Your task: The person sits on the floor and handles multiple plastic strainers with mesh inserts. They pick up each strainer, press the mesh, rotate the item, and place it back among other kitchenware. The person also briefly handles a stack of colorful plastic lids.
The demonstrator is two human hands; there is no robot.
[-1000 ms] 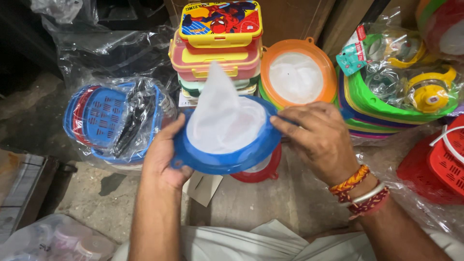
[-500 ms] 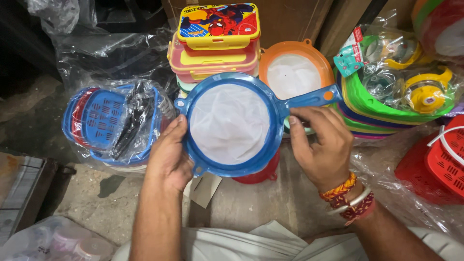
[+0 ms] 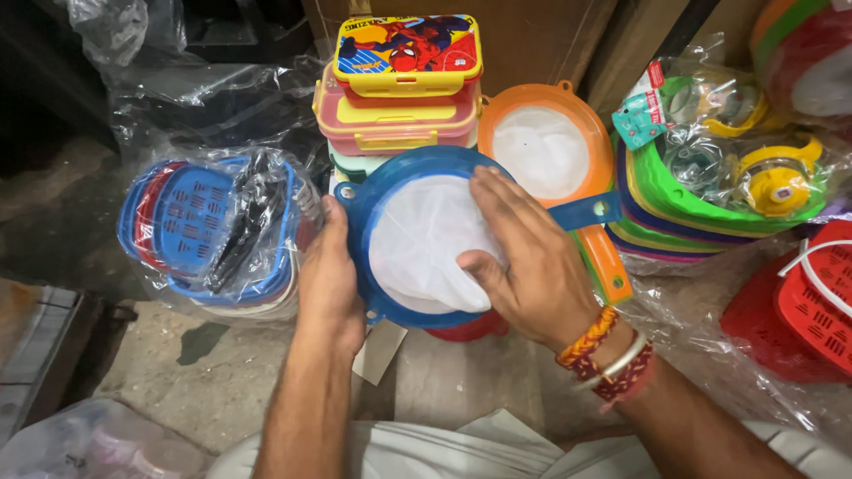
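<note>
Your left hand grips the rim of the blue strainer on its left side, fingers curled behind it. Your right hand lies flat and spread on the strainer's white mesh, pressing it, closed on nothing. You hold the strainer tilted up in front of a stack of lunch boxes, with an orange strainer just behind it. A bagged stack of blue baskets sits to the left on the floor.
</note>
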